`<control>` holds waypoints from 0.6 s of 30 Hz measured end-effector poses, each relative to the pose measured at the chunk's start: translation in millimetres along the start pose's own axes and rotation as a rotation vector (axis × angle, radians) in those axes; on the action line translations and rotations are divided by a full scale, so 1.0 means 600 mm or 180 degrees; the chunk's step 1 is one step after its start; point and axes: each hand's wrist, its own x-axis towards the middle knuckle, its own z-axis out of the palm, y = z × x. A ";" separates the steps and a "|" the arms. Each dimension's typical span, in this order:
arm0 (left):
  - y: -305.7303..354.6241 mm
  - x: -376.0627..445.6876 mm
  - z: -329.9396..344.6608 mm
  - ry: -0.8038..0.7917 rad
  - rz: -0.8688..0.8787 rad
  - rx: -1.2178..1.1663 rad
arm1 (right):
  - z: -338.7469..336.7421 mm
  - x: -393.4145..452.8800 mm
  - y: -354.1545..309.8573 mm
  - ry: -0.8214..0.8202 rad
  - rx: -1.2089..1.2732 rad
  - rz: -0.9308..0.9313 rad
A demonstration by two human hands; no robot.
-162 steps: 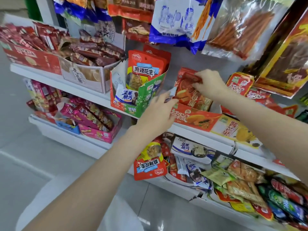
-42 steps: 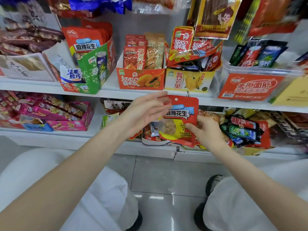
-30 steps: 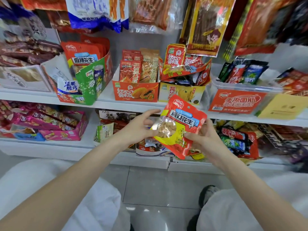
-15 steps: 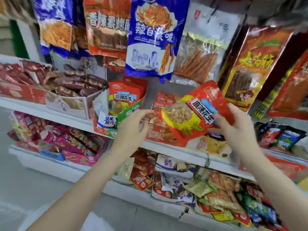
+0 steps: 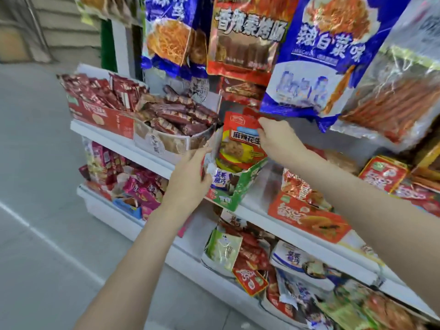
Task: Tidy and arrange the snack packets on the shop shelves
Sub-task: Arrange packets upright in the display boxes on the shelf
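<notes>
So my right hand [image 5: 276,139] pinches the red peanut packet [image 5: 240,144] standing in the green box [image 5: 238,186] at the shelf's [image 5: 114,139] front edge, left hand [image 5: 190,179] gripping the box's flap.

Peanut packet [image 5: 240,148] apparently stands in display box [image 5: 238,186], on shelf [image 5: 259,210].

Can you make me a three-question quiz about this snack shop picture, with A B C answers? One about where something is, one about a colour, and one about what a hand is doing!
1. Where is the red peanut packet?
A. on the floor
B. in the green box
C. hanging up high

2. What colour is the big bag hanging above the right hand?
A. blue
B. pink
C. black

3. What is the left hand doing?
A. waving
B. hanging loose
C. holding the box's side

Answers:
1 B, it stands inside the box.
2 A, its front is blue and white.
3 C, its fingers grip the box's edge.
</notes>
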 end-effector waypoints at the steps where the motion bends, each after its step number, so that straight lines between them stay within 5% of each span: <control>1: 0.002 -0.001 -0.001 -0.0015 -0.0014 -0.0043 | 0.001 0.010 -0.007 -0.0074 -0.0097 0.0036; 13: 0.004 -0.003 -0.003 0.0000 -0.0056 -0.0139 | 0.043 0.009 -0.018 -0.0622 0.0056 0.0422; 18: -0.005 -0.003 -0.012 -0.0017 -0.0177 -0.0420 | 0.020 -0.026 -0.039 0.0874 -0.0676 -0.0794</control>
